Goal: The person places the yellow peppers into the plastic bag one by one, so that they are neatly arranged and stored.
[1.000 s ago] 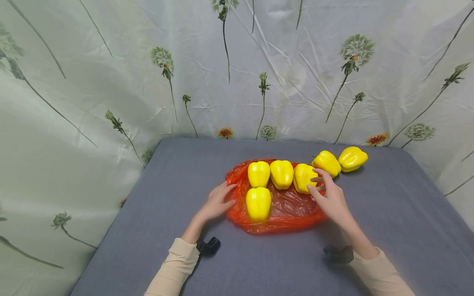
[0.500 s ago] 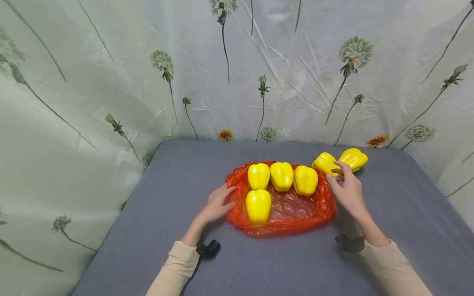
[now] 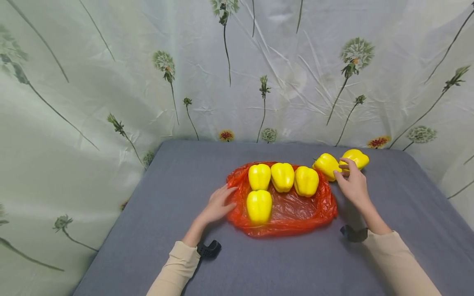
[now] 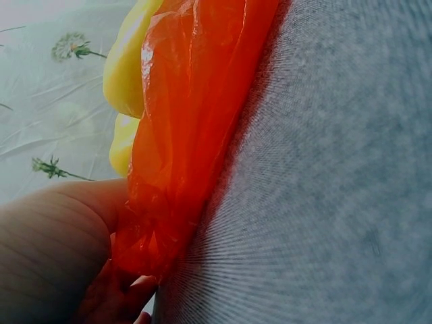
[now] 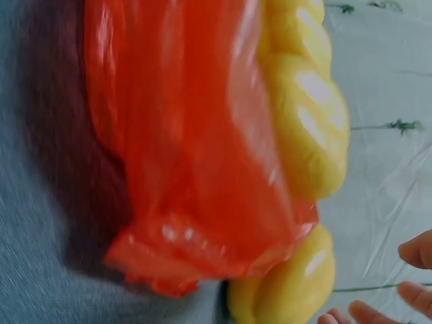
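Observation:
A red plastic bag point(image 3: 292, 226) lies spread on the table with several yellow bell peppers point(image 3: 259, 205) in it. At its left side, my left hand point(image 3: 218, 202) holds the bag's edge; the left wrist view shows bunched red film point(image 4: 152, 250) between thumb and fingers. My right hand point(image 3: 354, 183) is beyond the bag's right side, thumb and fingers apart, holding nothing. Its fingertips overlap two more yellow bell peppers outside the bag, a nearer one point(image 3: 326, 164) and a farther one point(image 3: 361, 157). In the right wrist view the fingers point(image 5: 418, 250) are spread beside a pepper point(image 5: 290, 283).
Grey cloth covers the table point(image 3: 177, 172). A pale curtain point(image 3: 148, 98) printed with dandelions hangs behind and to the left. Black straps point(image 3: 210, 248) with camera mounts sit at both wrists.
My right hand has moved right and away from the pepper at the bag's right end, which now sits free in the bag, to the peppers outside. The left hand has stayed put.

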Motion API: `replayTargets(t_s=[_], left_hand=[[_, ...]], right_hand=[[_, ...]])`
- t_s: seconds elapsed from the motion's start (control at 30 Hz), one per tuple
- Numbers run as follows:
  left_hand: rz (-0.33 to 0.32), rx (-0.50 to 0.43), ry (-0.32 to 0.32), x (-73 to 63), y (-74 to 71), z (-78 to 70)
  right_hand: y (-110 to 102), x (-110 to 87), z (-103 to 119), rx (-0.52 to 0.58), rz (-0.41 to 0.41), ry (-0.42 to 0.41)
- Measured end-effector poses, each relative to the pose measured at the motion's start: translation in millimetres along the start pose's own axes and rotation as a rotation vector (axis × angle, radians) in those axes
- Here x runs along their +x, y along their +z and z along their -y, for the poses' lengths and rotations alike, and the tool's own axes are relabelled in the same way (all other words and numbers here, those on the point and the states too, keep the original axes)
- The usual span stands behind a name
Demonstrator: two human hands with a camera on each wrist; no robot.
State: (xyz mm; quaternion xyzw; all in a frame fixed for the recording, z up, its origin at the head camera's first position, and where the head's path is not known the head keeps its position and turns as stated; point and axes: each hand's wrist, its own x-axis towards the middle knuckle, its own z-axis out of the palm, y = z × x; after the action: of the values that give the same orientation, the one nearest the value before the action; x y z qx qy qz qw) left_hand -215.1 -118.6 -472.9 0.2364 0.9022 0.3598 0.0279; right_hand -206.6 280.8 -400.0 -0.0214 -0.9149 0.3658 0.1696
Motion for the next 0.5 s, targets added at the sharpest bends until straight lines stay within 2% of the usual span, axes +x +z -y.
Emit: replayTargets(t_s=[0.13,0.37,0.5], left_hand=[[0.008,-0.007,-0.007,-0.1,-0.1,-0.2],[-0.006,-0.002,0.000,0.1,-0.1,-0.9],[0.011,0.003,-0.014,0.2,-0.6,-1.1]], right_hand=[[3.3,10.1,-8.3,0.012,-0.012,-0.025],[18.7,29.9,-26.2,0.012,-0.021,-0.144],[24.8,38.0,-30.8,0.013,-0.002,-0.158]])
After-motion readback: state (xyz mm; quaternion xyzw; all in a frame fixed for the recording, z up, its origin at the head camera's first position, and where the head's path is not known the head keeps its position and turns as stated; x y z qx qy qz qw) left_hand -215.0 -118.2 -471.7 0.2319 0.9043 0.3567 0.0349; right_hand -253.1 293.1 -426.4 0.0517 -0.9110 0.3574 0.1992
